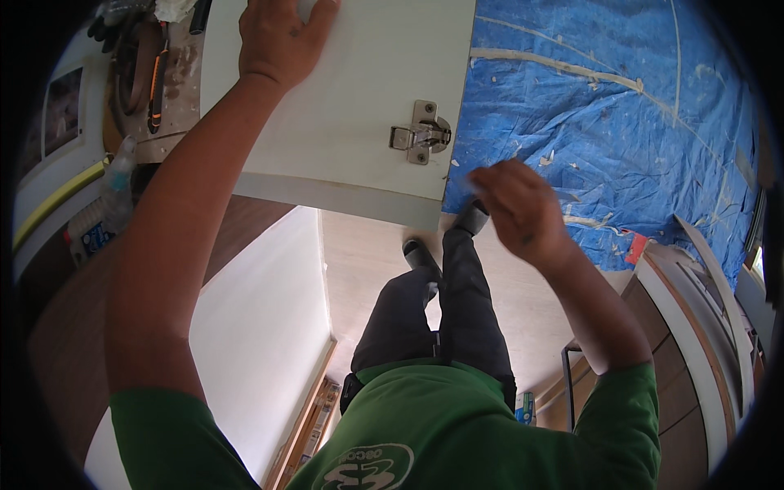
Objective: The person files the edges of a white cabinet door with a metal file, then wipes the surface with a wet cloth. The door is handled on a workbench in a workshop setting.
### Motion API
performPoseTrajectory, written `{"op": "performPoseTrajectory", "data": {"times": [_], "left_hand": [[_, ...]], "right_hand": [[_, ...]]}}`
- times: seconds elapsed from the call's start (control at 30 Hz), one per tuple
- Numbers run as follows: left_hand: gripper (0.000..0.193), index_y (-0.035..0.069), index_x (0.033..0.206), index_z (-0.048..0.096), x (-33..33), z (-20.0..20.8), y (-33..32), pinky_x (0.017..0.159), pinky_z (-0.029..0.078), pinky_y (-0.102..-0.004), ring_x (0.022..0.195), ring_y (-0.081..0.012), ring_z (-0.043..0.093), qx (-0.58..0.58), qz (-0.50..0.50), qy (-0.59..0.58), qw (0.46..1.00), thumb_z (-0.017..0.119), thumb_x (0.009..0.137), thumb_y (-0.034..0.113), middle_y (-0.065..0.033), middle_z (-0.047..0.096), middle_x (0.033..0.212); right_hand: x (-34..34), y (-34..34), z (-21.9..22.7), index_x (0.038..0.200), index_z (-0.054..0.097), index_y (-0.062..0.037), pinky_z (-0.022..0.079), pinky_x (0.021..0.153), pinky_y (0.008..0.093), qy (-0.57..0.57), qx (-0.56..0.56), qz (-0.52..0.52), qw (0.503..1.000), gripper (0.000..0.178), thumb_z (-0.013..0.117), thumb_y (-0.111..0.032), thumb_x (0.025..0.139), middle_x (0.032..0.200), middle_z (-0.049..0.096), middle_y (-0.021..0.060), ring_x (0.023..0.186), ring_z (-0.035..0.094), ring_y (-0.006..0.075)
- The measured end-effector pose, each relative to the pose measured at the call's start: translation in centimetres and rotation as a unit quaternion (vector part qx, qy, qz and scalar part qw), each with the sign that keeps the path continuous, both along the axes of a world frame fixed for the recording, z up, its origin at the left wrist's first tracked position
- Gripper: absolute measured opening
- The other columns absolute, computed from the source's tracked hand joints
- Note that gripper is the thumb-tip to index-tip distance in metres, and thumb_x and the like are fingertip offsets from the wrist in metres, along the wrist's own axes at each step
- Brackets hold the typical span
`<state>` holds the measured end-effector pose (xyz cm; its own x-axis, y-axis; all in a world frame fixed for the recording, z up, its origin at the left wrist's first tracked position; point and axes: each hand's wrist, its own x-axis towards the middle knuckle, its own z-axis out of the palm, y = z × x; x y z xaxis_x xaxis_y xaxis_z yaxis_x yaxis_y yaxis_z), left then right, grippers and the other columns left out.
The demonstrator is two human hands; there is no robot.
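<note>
A pale cabinet door panel (351, 90) lies in front of me, with a metal concealed hinge (422, 133) fixed near its right edge. My left hand (286, 37) rests on the panel's far left part, thumb spread, while its other fingertips run out of the picture at the top. Beyond the panel's right edge, my right hand (518, 208) hangs in the air near the hinge. Its fingers are curled together and somewhat blurred; whatever they hold, if anything, cannot be made out.
Blue sheeting (604, 106) with debris covers the floor at the right. An orange and black utility knife (158, 90) lies on the cluttered surface at left, near a clear plastic bottle (120, 188). Leaning boards (702, 302) stand at right. A white panel (253, 327) is below left.
</note>
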<state>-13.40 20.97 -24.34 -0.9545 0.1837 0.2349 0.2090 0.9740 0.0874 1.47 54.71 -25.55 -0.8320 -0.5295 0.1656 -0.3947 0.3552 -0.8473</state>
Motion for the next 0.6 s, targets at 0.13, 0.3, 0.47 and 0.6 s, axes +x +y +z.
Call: {"op": "performPoseTrajectory", "data": {"times": [0.13,0.3,0.47,0.6], "left_hand": [[0.056,-0.002,0.143,0.047,0.1,0.4,0.6,0.121,0.03,-0.0497,0.143,-0.0392,0.04,-0.002,0.021,-0.026,0.999,0.056,0.103,0.036,-0.0241,0.045,0.152],[0.056,-0.002,0.144,0.047,-0.1,0.2,0.4,0.121,0.029,-0.0495,0.144,-0.0391,0.04,-0.013,0.019,-0.02,1.0,0.056,0.103,0.036,-0.0238,0.045,0.153],[0.056,-0.001,0.144,0.047,-0.1,-0.3,0.0,0.121,0.029,-0.0499,0.143,-0.0397,0.04,-0.017,0.01,-0.003,1.0,0.056,0.103,0.036,-0.024,0.046,0.152],[0.056,-0.001,0.144,0.047,0.0,-0.2,0.0,0.121,0.029,-0.0499,0.144,-0.0394,0.039,-0.009,0.008,-0.01,1.0,0.056,0.103,0.037,-0.0237,0.045,0.152]], "right_hand": [[-4.0,-0.6,-0.4,0.107,0.07,-0.0017,0.052,0.064,0.0413,-0.011,-0.006,-0.08,0.997,0.016,0.069,0.001,0.091,0.085,0.067,0.0128,0.076,0.066,0.0312],[-4.2,-1.2,-1.3,0.104,0.069,-0.0045,0.052,0.063,0.0411,0.069,0.013,-0.052,0.996,0.019,0.07,0.002,0.086,0.082,0.064,0.0112,0.073,0.063,0.0302],[1.0,-0.5,0.1,0.104,0.068,-0.0045,0.051,0.064,0.0419,0.019,0.042,0.036,0.998,0.027,0.07,0.004,0.078,0.082,0.061,0.0097,0.072,0.06,0.0298],[1.9,0.1,0.4,0.105,0.068,-0.0041,0.054,0.066,0.0423,0.006,0.028,0.039,0.999,0.025,0.07,0.002,0.082,0.088,0.065,0.0117,0.077,0.066,0.031]]}}
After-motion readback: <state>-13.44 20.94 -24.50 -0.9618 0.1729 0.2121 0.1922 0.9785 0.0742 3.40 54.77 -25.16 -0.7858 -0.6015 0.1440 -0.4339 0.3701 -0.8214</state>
